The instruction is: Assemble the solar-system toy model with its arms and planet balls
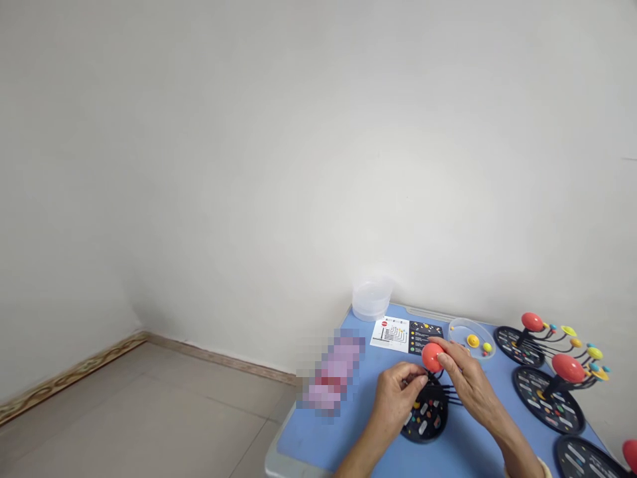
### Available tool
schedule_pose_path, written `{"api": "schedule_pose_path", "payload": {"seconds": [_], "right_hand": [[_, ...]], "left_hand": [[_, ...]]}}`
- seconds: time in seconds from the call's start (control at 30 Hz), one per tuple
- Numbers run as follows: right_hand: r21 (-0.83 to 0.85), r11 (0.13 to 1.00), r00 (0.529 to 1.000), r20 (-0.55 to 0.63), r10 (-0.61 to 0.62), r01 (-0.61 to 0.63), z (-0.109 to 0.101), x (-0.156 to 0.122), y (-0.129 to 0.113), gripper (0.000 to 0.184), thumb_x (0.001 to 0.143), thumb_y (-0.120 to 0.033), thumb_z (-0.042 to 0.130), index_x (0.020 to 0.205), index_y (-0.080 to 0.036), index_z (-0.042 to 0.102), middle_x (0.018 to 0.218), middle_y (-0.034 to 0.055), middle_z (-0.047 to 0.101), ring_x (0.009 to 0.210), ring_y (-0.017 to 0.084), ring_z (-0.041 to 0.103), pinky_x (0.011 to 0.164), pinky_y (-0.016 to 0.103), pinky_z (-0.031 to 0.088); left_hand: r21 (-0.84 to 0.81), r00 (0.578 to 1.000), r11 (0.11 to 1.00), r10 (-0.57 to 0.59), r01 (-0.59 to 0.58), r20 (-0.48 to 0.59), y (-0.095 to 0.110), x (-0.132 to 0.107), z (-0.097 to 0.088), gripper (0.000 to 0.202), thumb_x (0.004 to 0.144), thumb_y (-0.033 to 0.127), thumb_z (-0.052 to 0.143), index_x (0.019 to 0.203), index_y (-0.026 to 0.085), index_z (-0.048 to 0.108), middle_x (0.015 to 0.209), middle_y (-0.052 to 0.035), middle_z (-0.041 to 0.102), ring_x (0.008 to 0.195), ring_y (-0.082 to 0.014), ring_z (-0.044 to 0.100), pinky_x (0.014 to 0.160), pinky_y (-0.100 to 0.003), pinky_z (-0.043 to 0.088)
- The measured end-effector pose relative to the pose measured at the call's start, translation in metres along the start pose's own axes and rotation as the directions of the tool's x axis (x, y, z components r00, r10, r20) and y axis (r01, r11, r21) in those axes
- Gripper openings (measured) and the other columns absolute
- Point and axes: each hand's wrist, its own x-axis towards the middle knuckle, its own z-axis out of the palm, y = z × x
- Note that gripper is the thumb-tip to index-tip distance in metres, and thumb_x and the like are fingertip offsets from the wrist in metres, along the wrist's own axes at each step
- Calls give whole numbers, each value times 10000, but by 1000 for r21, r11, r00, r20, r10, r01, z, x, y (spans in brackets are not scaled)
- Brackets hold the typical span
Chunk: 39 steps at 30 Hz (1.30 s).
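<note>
The person's right hand (470, 388) is spread around a red ball (432, 357), its fingertips pressed against the ball's side. The left hand (397, 398) curls nearly closed just below, pinching a thin dark stem (428, 376) under the ball. Beneath them lies a round black base (425, 413) on a blue table (318, 445). A clear shallow dish (472, 338) holds yellow pieces; a clear tub (372, 299) stands at the table's far corner.

The left hand (395, 398) seems to hide the stem of the black stand (425, 418), the right hand (465, 385) covers part of the red ball (432, 357), a pixelated blur (331, 375) masks an item at lower centre, and another black base (584, 459) is cut off at lower right.
</note>
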Motion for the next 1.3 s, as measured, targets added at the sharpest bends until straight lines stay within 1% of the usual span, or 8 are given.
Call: {"api": "schedule_pose_path", "payload": {"seconds": [0.1,0.23,0.4,0.8,0.97,1.03,1.17,1.3], "right_hand": [[-14,1000,1000,-8,-16,16,4,0,2,373,953,-453,430,1211,-262,620,1204,61,666,1114,251,580,1014,454,422],[-29,999,999,-5,-32,32,7,-1,3,372,945,-457,450,1213,-258,614,1191,63,669,1113,254,571,1004,458,418],[-29,998,999,-6,-50,50,5,0,1,360,943,-448,462,1196,-244,617,1157,73,673,1078,242,578,957,429,443],[-32,996,996,18,-86,87,2,-1,1,348,913,-432,533,1209,-267,609,1151,59,674,1088,238,586,947,416,463],[-33,992,992,18,-122,122,0,-2,0,332,898,-409,569,1201,-279,611,1161,45,675,1099,233,591,946,398,474],[-28,989,990,27,-141,142,-2,-1,0,322,896,-399,578,1195,-283,612,1166,42,674,1105,231,590,951,396,473],[-34,982,982,47,-181,183,-4,-3,-2,299,896,-377,586,1178,-280,615,1155,47,682,1092,232,602,948,396,479],[-60,979,978,83,-190,195,-5,-5,-3,310,911,-353,565,1214,-289,590,1193,55,666,1103,235,608,937,394,500]], "left_hand": [[-12,1000,1000,8,-8,-9,-1,0,1,132,740,185,616,730,165,745,730,-46,723,694,-189,634,644,-246,481],[-30,1000,1000,5,-5,-13,-2,0,2,128,730,199,614,717,162,736,708,-41,702,680,-181,608,628,-241,466],[-53,1000,999,-2,1,-10,-2,1,2,134,726,221,613,713,156,729,686,-35,682,665,-175,587,602,-235,444],[-82,999,996,-33,31,-15,-1,1,3,127,714,236,631,669,149,712,615,-10,648,596,-149,548,580,-231,416],[-98,999,994,-43,41,-14,-1,1,3,169,721,291,658,647,146,703,585,-3,629,571,-142,533,558,-228,401],[-113,999,993,-47,45,-9,0,0,3,169,714,302,672,646,149,702,588,-2,635,574,-142,537,554,-226,399],[-109,998,992,-65,64,-4,0,1,3,114,668,267,705,655,154,708,607,-1,655,592,-150,558,563,-225,411],[-82,999,995,-54,53,-9,-2,1,4,152,667,308,718,647,157,715,604,-2,659,605,-163,575,568,-231,422]]}}
